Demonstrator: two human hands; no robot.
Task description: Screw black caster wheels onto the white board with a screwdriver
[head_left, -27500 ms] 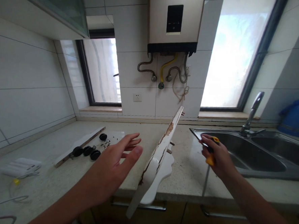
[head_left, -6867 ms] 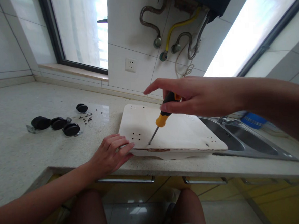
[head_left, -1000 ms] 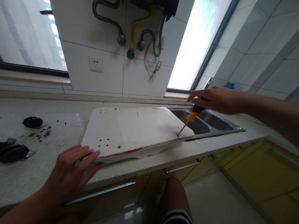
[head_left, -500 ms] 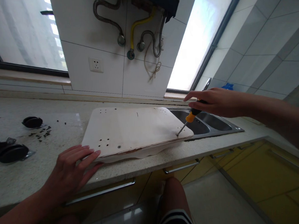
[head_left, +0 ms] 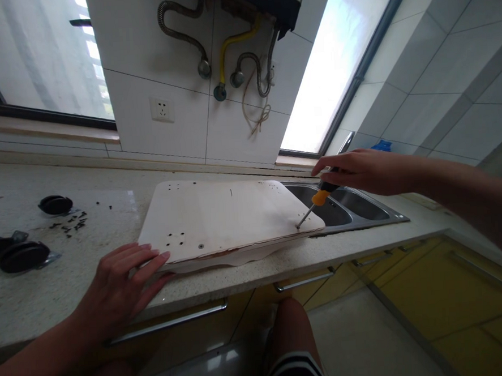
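Observation:
A white board (head_left: 218,212) with screw holes near its corners lies on the counter, its front edge chipped and peeling. My left hand (head_left: 122,278) grips the board's near left corner, fingers on top and thumb at the edge below. In my right hand (head_left: 347,171) is a screwdriver (head_left: 321,197) with a yellow and black handle, slanted down to the left. Its tip meets a screw (head_left: 297,226) near the board's front right corner. Another screw (head_left: 201,246) sits in the board near the left hand.
Black casters (head_left: 23,257) and several loose dark screws (head_left: 72,221) lie on the speckled counter (head_left: 84,181) at left. A steel double sink (head_left: 363,206) is behind the board's right end. Pipes and a socket (head_left: 162,109) are on the tiled wall.
The fingers of my right hand have shifted slightly around the screwdriver handle. The tip stays on the same screw, and my left hand keeps its place on the board.

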